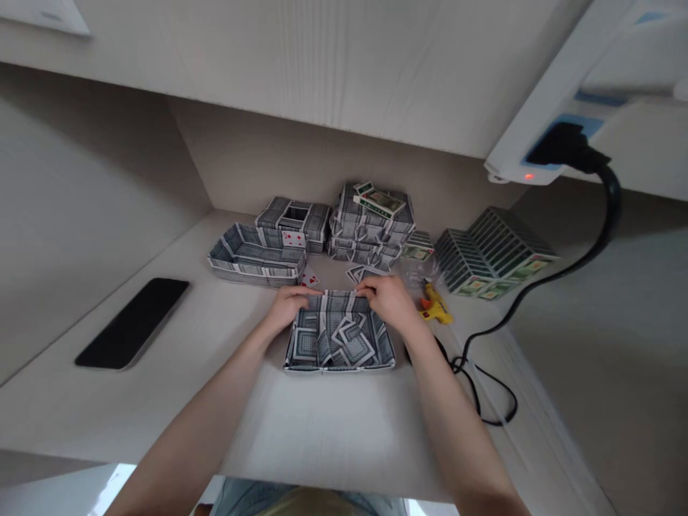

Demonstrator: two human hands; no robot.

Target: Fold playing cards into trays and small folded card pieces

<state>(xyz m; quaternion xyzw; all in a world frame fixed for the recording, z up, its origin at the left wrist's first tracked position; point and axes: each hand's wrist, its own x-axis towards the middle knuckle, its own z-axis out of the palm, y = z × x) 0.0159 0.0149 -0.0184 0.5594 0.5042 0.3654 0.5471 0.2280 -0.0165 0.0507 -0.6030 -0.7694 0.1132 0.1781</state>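
An open tray built from playing cards (340, 302) sits on the desk in front of me, its walls patterned with grey card backs. Several loose cards (355, 342) lie inside it. My left hand (289, 307) pinches the left part of the tray's far wall, thumb and fingers closed on the rim. On the same wall, further right, my right hand (391, 304) grips the rim between thumb and fingers. Just behind the tray, more loose cards (362, 273) lie on the desk by my right hand.
Behind stand another card tray (258, 261), a card box with an opening (317, 213) and stacked card boxes (370, 228). A phone (132, 322) lies left. To the right are a yellow glue gun (436, 304), card packs (502, 251) and a black cable (510, 315) from a power strip (564, 115).
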